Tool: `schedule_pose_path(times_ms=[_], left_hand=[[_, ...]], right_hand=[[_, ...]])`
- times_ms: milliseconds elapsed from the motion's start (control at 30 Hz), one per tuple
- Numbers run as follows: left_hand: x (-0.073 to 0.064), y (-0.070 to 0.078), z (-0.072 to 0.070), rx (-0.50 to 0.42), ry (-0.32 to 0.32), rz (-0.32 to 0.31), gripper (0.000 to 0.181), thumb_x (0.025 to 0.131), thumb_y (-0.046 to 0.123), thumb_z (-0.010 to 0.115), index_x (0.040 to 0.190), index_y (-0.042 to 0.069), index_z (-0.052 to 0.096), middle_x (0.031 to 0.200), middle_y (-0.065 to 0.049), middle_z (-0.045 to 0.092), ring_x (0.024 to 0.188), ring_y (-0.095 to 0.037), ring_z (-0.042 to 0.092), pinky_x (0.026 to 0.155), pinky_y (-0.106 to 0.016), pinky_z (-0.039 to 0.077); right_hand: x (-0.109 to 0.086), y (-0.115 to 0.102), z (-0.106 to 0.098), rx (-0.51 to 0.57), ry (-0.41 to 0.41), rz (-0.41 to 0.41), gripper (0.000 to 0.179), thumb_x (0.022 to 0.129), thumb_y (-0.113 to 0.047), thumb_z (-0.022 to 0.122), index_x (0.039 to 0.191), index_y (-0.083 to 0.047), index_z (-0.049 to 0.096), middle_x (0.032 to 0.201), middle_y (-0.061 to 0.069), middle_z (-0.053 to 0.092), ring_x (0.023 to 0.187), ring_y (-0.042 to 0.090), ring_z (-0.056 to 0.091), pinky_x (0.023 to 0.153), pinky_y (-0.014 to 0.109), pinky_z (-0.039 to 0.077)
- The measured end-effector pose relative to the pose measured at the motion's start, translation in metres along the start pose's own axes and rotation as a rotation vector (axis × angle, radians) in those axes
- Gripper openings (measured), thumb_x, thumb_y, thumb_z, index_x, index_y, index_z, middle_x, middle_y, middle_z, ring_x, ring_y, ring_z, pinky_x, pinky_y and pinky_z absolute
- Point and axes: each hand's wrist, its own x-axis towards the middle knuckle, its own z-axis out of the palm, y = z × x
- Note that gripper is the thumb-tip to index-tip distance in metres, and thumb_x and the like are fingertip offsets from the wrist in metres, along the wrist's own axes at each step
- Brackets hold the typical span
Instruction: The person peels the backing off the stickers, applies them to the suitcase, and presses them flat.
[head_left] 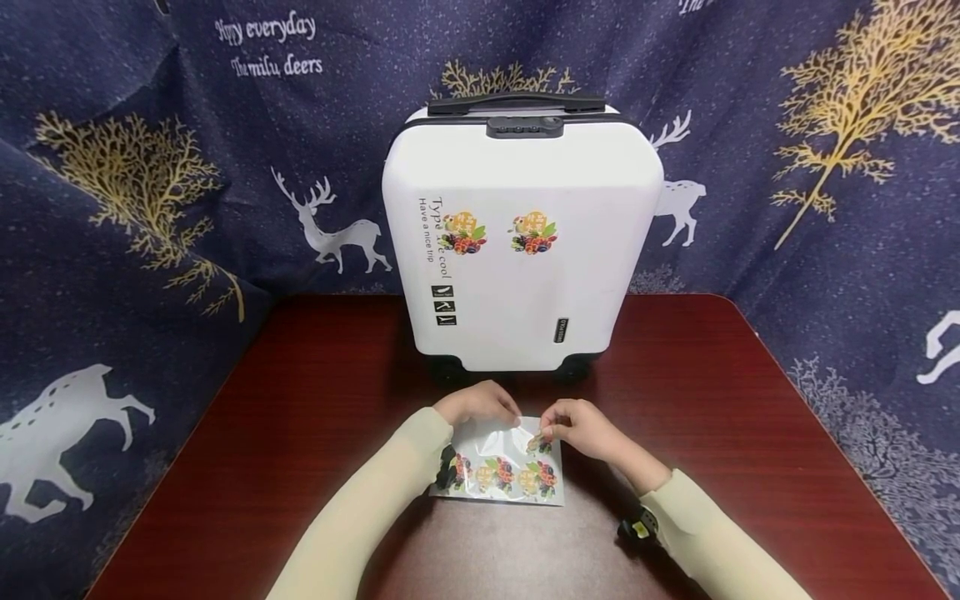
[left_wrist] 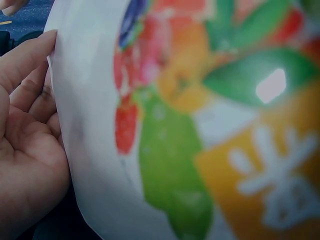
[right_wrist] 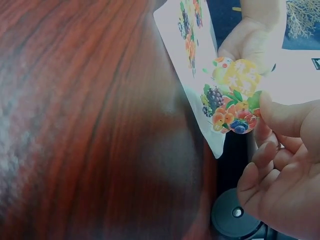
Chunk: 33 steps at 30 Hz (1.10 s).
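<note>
The sticker (right_wrist: 235,102) is probably weighing next to nothing, bending easily and clinging by its back, so its outer rim is seeming the safest hold; a hard tug could be creasing it. The right hand (head_left: 581,427) is pinching that rim near the far right corner of the sheet (head_left: 480,440), above the desk (head_left: 322,400), while the left hand (head_left: 483,403) is holding the sheet's far edge. The sticker is showing pale lettering on yellow, dark grapes, green leaves and red fruit.
</note>
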Motion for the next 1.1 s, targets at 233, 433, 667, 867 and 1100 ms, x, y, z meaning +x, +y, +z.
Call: schedule_pose_path(times_ms=[233,433,667,867,1100], left_hand=[[0.0003,-0.0001,0.0002,-0.014,0.006,0.001,0.021,0.089,0.018,0.076,0.107,0.008,0.080,0.111,-0.007,0.078,0.093,-0.010,0.061,0.088,-0.025,0.049],[0.0006,0.0002,0.0001,-0.021,0.004,-0.004,0.021,0.089,0.019,0.077,0.106,0.008,0.080,0.111,-0.007,0.077,0.094,-0.010,0.061,0.089,-0.026,0.049],[0.0006,0.0007,-0.0002,-0.012,0.004,-0.001,0.020,0.089,0.018,0.077,0.106,0.008,0.081,0.109,-0.006,0.078,0.092,-0.009,0.060,0.086,-0.024,0.048],[-0.0013,0.0022,-0.0005,-0.022,0.003,0.005,0.020,0.088,0.016,0.077,0.106,0.007,0.081,0.109,-0.007,0.078,0.090,-0.008,0.059,0.083,-0.021,0.047],[-0.0016,0.0025,-0.0004,-0.016,0.008,0.008,0.020,0.089,0.017,0.077,0.105,0.007,0.081,0.110,-0.008,0.078,0.091,-0.008,0.059,0.083,-0.022,0.047]], right_hand=[[-0.0013,-0.0002,-0.0007,0.038,0.009,0.039,0.008,0.093,-0.006,0.071,0.086,-0.002,0.070,0.084,0.007,0.069,0.077,0.006,0.056,0.071,0.020,0.049],[-0.0012,0.0008,0.0001,0.062,0.017,0.028,0.008,0.094,-0.005,0.070,0.087,0.000,0.070,0.084,0.010,0.070,0.077,0.005,0.058,0.070,0.021,0.050],[-0.0012,0.0027,-0.0009,0.063,0.027,0.016,0.007,0.094,-0.004,0.069,0.087,-0.001,0.070,0.083,0.010,0.071,0.076,0.003,0.059,0.071,0.021,0.051],[-0.0019,0.0035,-0.0034,0.094,0.028,0.019,0.008,0.095,-0.002,0.068,0.087,0.000,0.069,0.082,0.012,0.072,0.077,0.009,0.064,0.070,0.021,0.051],[-0.0021,0.0047,-0.0031,0.110,0.034,0.039,0.008,0.095,-0.002,0.068,0.088,0.001,0.070,0.083,0.013,0.072,0.078,0.011,0.065,0.070,0.021,0.052]])
